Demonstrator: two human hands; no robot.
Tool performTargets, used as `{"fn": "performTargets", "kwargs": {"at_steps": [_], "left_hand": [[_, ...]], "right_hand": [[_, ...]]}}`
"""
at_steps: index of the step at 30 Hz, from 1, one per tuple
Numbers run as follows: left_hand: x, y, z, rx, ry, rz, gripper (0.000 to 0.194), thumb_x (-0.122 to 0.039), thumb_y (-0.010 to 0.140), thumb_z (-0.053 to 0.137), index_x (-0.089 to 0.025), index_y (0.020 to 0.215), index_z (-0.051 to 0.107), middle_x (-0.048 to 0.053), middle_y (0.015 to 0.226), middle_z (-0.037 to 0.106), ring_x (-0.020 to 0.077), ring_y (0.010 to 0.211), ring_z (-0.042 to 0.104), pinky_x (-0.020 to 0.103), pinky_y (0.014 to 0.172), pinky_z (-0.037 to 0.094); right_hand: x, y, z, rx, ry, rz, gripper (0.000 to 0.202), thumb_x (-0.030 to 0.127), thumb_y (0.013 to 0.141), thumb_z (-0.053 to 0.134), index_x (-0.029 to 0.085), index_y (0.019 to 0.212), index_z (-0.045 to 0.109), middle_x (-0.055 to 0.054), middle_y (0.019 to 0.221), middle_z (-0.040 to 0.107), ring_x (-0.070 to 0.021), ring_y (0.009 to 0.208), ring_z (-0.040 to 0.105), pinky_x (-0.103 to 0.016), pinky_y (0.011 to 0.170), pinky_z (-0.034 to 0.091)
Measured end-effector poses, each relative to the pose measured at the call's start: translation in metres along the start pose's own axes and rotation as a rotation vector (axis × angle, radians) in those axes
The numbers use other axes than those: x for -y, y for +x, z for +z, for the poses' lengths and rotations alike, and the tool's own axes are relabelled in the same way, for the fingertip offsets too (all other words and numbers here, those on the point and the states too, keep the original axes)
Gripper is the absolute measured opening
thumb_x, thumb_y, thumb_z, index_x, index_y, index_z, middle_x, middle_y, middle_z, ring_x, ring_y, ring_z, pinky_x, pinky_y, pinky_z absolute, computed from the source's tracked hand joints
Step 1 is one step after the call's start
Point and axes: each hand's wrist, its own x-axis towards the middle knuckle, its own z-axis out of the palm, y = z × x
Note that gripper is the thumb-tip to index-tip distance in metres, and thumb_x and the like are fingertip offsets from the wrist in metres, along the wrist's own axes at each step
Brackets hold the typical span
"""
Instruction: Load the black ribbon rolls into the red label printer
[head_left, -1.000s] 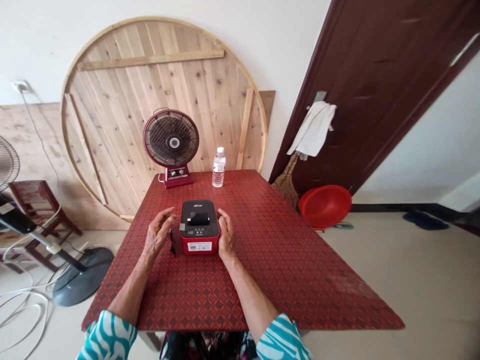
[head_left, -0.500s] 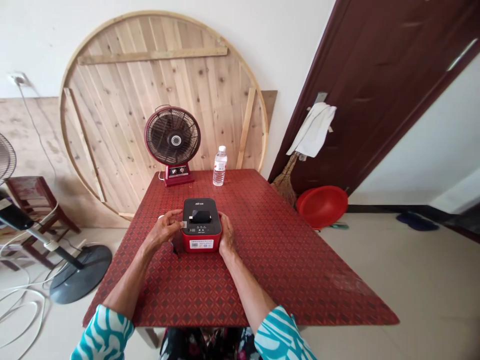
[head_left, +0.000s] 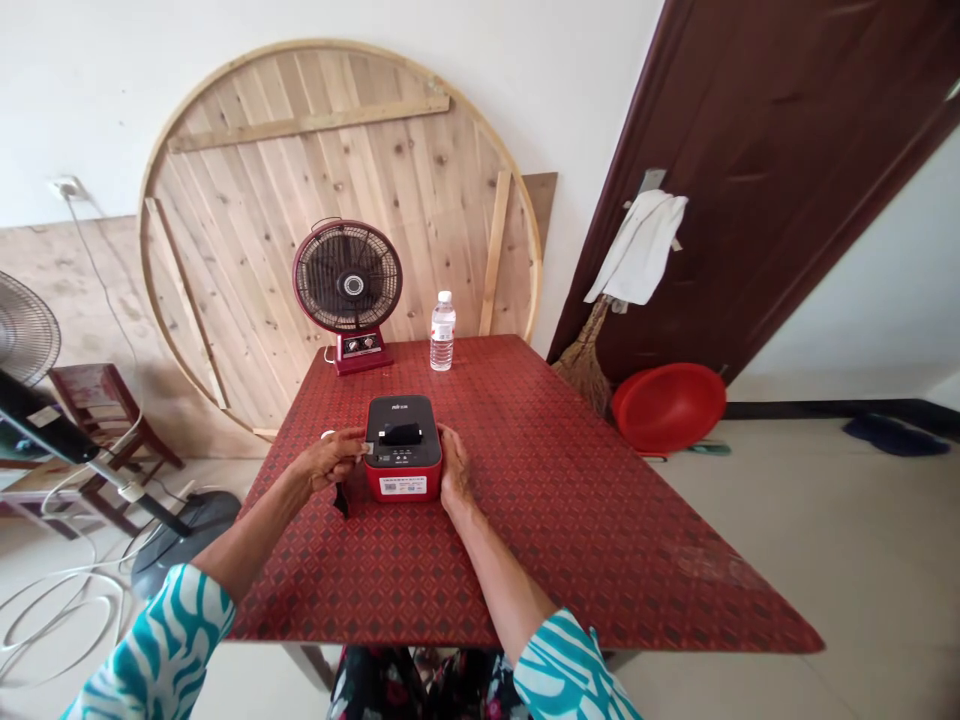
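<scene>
A small red box with a black lid (head_left: 403, 482) rests on the patterned red tabletop; a dark device is pictured on its lid, and a white label is on its front. My left hand (head_left: 334, 462) is at the box's left edge, thumb and fingers pinched on a small clear sticker (head_left: 369, 448) there. Along the box's right side, my right hand (head_left: 455, 470) is pressed with its fingers curved round the far corner. A thin black piece (head_left: 341, 500) lies beneath my left hand. Behind that hand a small white object (head_left: 328, 435) is partly hidden.
A red table fan (head_left: 349, 285) and a clear water bottle (head_left: 442, 335) stand at the table's back. A round wooden tabletop (head_left: 300, 180) leans on the wall. At right are a door, a broom (head_left: 589, 355) and a red basin (head_left: 671, 405); at left, a floor fan and cables.
My left fingers stay at the box's left edge while the wrist and forearm have swung lower and outward. The view has shifted slightly left. My right hand keeps its place on the box.
</scene>
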Motion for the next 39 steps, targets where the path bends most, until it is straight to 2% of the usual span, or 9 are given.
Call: {"fn": "performTargets", "kwargs": {"at_steps": [4,15,25,29,31,33,36,39], "left_hand": [[0.003,0.004,-0.002,-0.028,-0.005,-0.002,0.049,-0.020,0.062,0.075,-0.014,0.105,0.052,-0.011,0.052,0.048,-0.0011,0.030,0.022,0.016,0.034,0.005],[0.002,0.004,0.004,-0.102,0.002,0.003,0.051,-0.016,0.062,0.070,-0.016,0.108,0.049,-0.013,0.050,0.046,0.0006,0.029,0.022,0.016,0.034,0.007],[0.003,-0.002,0.008,-0.144,0.056,0.036,0.066,-0.022,0.061,0.073,-0.014,0.120,0.046,-0.013,0.051,0.047,0.0011,0.032,0.023,0.017,0.037,0.008],[-0.001,-0.008,0.004,-0.126,0.156,0.133,0.073,-0.032,0.062,0.076,-0.012,0.125,0.048,-0.010,0.054,0.052,0.0022,0.034,0.027,0.018,0.038,0.012],[-0.005,-0.006,0.001,-0.167,0.239,0.216,0.068,-0.038,0.066,0.075,-0.010,0.124,0.053,-0.009,0.055,0.053,0.0034,0.036,0.030,0.018,0.039,0.016],[-0.011,-0.001,0.000,-0.262,0.337,0.300,0.058,-0.041,0.069,0.072,-0.009,0.116,0.061,-0.007,0.056,0.054,0.0048,0.038,0.035,0.019,0.040,0.021],[-0.025,0.013,0.006,-0.359,0.550,0.408,0.035,-0.035,0.073,0.068,-0.013,0.100,0.071,-0.002,0.062,0.060,0.0085,0.047,0.045,0.020,0.046,0.032],[-0.039,0.026,0.018,-0.334,0.815,0.475,0.014,-0.025,0.073,0.068,-0.020,0.083,0.077,0.001,0.068,0.068,0.0151,0.064,0.059,0.022,0.058,0.042]], "right_hand": [[0.000,-0.002,-0.001,0.009,0.004,0.002,0.048,0.060,0.079,0.054,0.022,0.103,0.070,-0.006,0.108,0.073,-0.0229,0.103,0.063,-0.038,0.096,0.045],[0.004,-0.002,0.001,-0.011,0.009,0.024,0.050,0.061,0.076,0.056,0.021,0.102,0.071,-0.006,0.106,0.074,-0.0236,0.101,0.064,-0.036,0.091,0.047],[0.000,0.002,0.002,-0.007,-0.011,0.002,0.038,0.052,0.076,0.058,0.024,0.097,0.074,-0.004,0.103,0.075,-0.0233,0.099,0.065,-0.036,0.091,0.047],[-0.004,0.004,0.002,0.010,-0.004,-0.017,0.035,0.048,0.077,0.057,0.024,0.097,0.074,-0.003,0.104,0.075,-0.0222,0.100,0.064,-0.035,0.092,0.046],[-0.005,0.004,0.001,0.005,-0.006,-0.023,0.034,0.046,0.078,0.056,0.025,0.098,0.074,-0.003,0.105,0.074,-0.0218,0.101,0.064,-0.035,0.093,0.045],[-0.007,0.005,0.002,0.004,-0.009,-0.023,0.034,0.046,0.078,0.056,0.025,0.098,0.074,-0.003,0.106,0.074,-0.0216,0.102,0.063,-0.035,0.094,0.045],[-0.008,0.005,0.003,0.003,-0.010,-0.024,0.034,0.046,0.078,0.056,0.025,0.097,0.074,-0.004,0.106,0.073,-0.0217,0.103,0.063,-0.035,0.095,0.044],[-0.008,0.006,0.004,-0.008,-0.004,-0.025,0.033,0.045,0.078,0.055,0.024,0.096,0.074,-0.004,0.105,0.073,-0.0219,0.102,0.062,-0.036,0.096,0.044]]}}
